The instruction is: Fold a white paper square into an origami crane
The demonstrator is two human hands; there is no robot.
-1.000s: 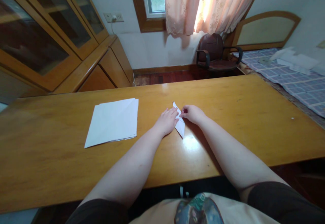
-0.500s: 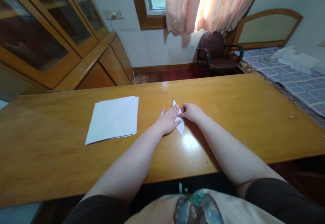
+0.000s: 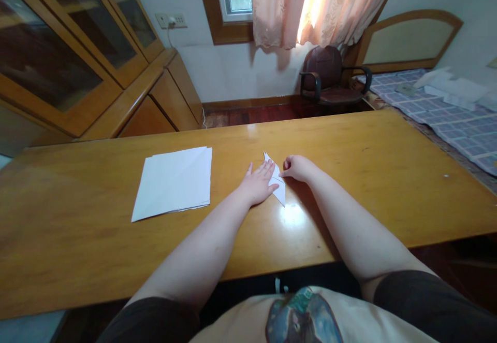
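Note:
A small folded white paper (image 3: 278, 188) with a pointed lower end and a narrow far tip lies on the table in front of me. My left hand (image 3: 257, 183) rests flat over its left side, fingers stretched and thumb spread. At the paper's right edge, my right hand (image 3: 298, 169) has its fingers curled, with thumb and forefinger pinching a flap. A crease line shows between the two hands. Part of the paper is hidden under my left fingers.
A stack of white paper sheets (image 3: 174, 182) lies left on the wooden table (image 3: 349, 177). Beyond the table are a brown armchair (image 3: 330, 79) and a bed with a checked cover (image 3: 446, 110). A glass-door cabinet (image 3: 116, 94) stands at the left.
My right hand has shifted slightly right, drawing the flap outward, and the folded paper looks wider on that side. My left hand stays in place.

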